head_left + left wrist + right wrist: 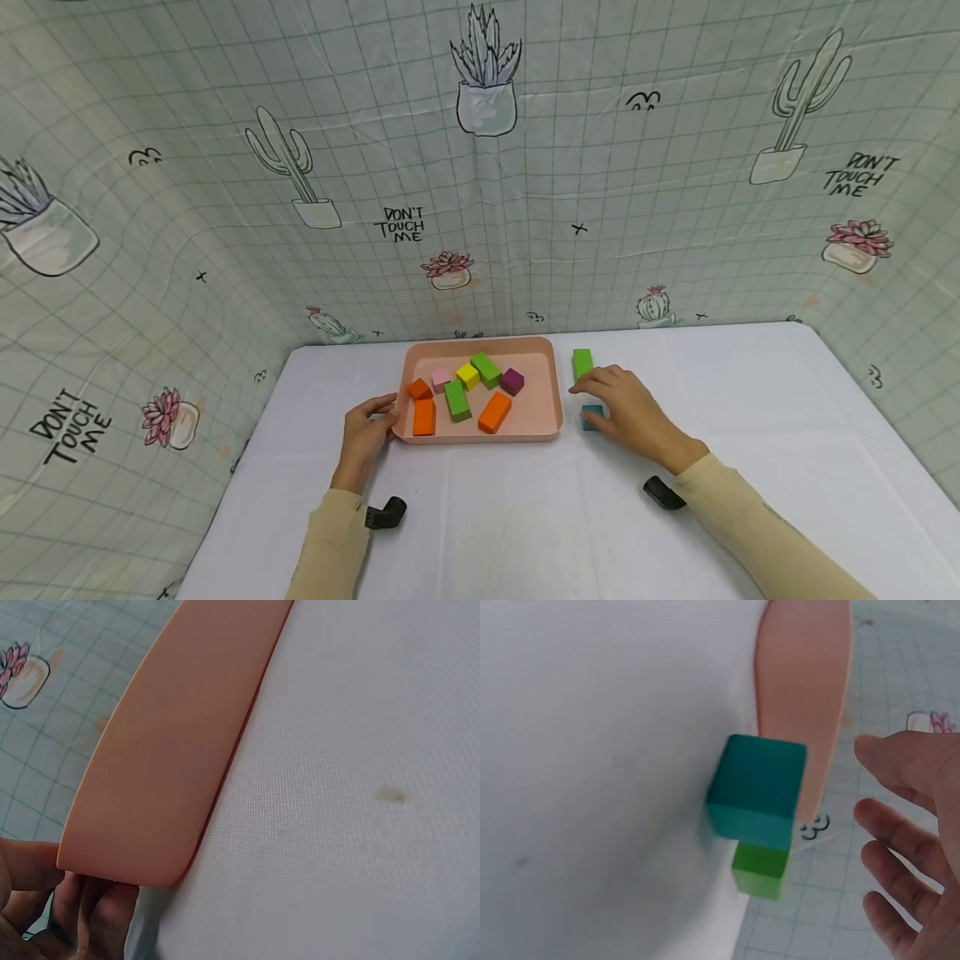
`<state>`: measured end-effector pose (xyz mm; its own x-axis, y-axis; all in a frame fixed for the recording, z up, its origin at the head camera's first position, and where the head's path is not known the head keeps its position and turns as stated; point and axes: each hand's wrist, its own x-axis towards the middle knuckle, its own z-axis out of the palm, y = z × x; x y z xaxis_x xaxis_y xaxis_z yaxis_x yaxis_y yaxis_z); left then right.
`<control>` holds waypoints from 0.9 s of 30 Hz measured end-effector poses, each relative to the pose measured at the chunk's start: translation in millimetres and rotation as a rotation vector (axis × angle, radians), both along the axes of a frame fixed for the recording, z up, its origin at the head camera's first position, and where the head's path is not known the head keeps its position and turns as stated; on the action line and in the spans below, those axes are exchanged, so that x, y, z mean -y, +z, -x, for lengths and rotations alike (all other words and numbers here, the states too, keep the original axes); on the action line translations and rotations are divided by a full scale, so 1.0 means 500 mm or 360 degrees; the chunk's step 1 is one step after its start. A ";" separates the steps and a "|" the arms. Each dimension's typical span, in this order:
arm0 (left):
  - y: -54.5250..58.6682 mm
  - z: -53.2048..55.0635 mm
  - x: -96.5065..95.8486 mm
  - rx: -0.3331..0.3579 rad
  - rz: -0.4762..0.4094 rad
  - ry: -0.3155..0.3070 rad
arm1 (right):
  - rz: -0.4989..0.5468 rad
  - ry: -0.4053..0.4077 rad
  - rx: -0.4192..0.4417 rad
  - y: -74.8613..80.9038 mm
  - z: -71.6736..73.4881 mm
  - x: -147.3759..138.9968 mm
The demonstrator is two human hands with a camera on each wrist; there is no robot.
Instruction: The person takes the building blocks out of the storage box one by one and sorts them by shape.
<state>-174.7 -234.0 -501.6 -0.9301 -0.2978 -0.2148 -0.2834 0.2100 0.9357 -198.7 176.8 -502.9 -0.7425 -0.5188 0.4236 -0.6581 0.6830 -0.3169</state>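
A shallow pink tray (pixel 536 417) lies on the table with several coloured blocks inside. Bent fingers of my left hand (pixel 365 433) hold its left end, at the rim and outer wall, as the left wrist view also shows. Just right of the tray, a teal block (pixel 757 784) sits on the table, and a green block (pixel 582 363) lies farther back. My right hand (pixel 626 417) hovers over the teal block with its fingers spread and nothing between them. In the head view that hand partly covers the teal block.
Inside the tray are orange blocks (pixel 495 412), green blocks (pixel 457 401), a yellow block (pixel 468 376), a pink block (pixel 441 380) and a purple block (pixel 512 382). A patterned cloth (pixel 525 183) hangs behind the white table (pixel 510 517). Black wrist devices (pixel 387 513) are worn at both sleeves.
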 end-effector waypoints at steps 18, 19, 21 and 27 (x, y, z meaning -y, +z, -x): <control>0.001 0.002 0.000 0.0022 0.0004 -0.0011 | -0.0225 0.0262 0.0116 0.038 0.078 0.111; 0.000 0.003 0.000 0.0024 0.0002 -0.0010 | -0.0237 0.0271 0.0137 0.039 0.081 0.115; -0.003 0.003 0.000 0.0033 -0.0005 -0.0001 | -0.0265 0.0286 0.0148 0.037 0.087 0.123; -0.005 0.003 0.000 0.0016 -0.0029 0.0006 | -0.0413 0.0282 0.0047 0.032 0.100 0.147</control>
<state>-176.4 -234.1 -504.3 -0.9268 -0.2973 -0.2295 -0.2935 0.1919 0.9365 -248.9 103.4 -487.1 -0.6409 -0.7292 0.2397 -0.7672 0.6190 -0.1682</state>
